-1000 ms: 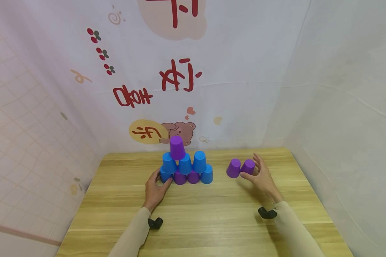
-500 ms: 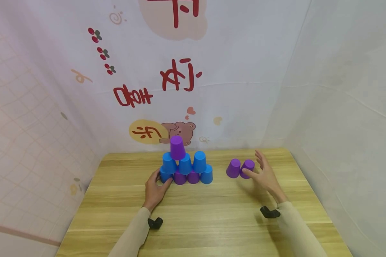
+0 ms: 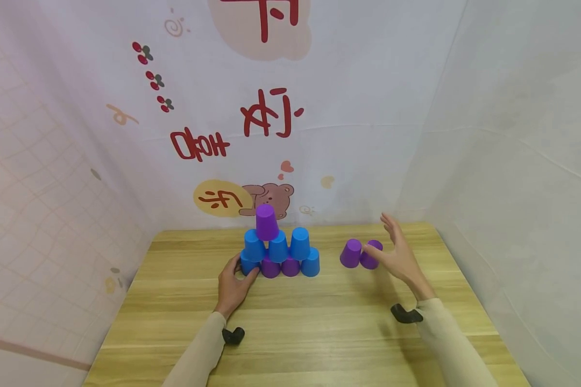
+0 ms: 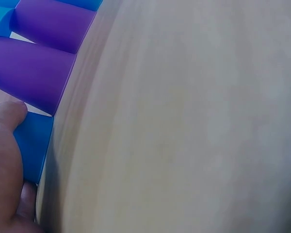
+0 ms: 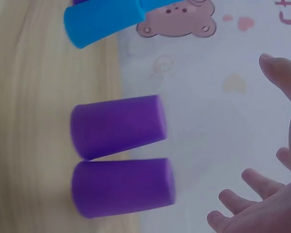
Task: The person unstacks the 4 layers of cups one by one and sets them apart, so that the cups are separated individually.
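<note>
My left hand grips the blue cup at the left end of a pyramid's bottom row, thumb at its front; the left wrist view shows this thumb over the blue cup. Two purple cups and a blue cup complete that row. Above them stand three upside-down blue cups, topped at left by a purple cup. Over at the right, my right hand is spread, apart from a pair of upturned purple cups, the left one and the right one.
The cups stand toward the back of a wooden table. Behind it hangs a white printed curtain, with pale sheeting at both sides. A black wrist mount sits on the right sleeve, another mount on the left.
My right hand has let go of the right purple cup, opened wider and risen up and away. Left hand and pyramid have stayed still.
</note>
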{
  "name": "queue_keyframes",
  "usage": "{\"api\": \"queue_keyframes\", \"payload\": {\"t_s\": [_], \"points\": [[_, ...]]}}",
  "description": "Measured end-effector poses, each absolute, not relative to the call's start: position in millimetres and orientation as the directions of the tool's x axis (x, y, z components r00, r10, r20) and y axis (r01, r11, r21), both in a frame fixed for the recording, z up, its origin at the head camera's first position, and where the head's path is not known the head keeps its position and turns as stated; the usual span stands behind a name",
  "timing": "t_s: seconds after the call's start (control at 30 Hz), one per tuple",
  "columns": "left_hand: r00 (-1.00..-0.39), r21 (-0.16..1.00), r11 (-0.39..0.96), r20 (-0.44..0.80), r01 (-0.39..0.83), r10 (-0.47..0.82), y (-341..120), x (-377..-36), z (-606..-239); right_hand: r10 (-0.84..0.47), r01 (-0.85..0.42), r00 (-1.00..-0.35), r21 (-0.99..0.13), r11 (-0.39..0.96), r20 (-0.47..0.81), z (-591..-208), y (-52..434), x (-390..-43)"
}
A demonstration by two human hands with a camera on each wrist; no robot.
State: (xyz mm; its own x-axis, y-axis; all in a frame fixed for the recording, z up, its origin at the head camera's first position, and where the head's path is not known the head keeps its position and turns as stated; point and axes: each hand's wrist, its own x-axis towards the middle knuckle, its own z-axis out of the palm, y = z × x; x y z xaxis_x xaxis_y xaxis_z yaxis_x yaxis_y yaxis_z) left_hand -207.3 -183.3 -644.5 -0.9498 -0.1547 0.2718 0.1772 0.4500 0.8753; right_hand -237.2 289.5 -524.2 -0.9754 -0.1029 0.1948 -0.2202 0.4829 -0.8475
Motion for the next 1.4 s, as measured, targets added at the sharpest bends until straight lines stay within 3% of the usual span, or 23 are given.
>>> {"api": "queue_keyframes", "payload": {"t_s": [0.6,1.4], "points": [[-0.945,0.864,0.470,0.287,0.184,-0.159,-183.7,-208.3,-645.1,-0.192,-0.330,-0.943,-0.816,0.474,0.271,-473.3,234.2,-244.5],[-0.931,0.850,0.482,0.326,0.212,-0.166,-183.0,-208.7,-647.3,-0.315,-0.398,-0.903,-0.843,0.362,0.291,-452.4,143.8,-258.6]]}}
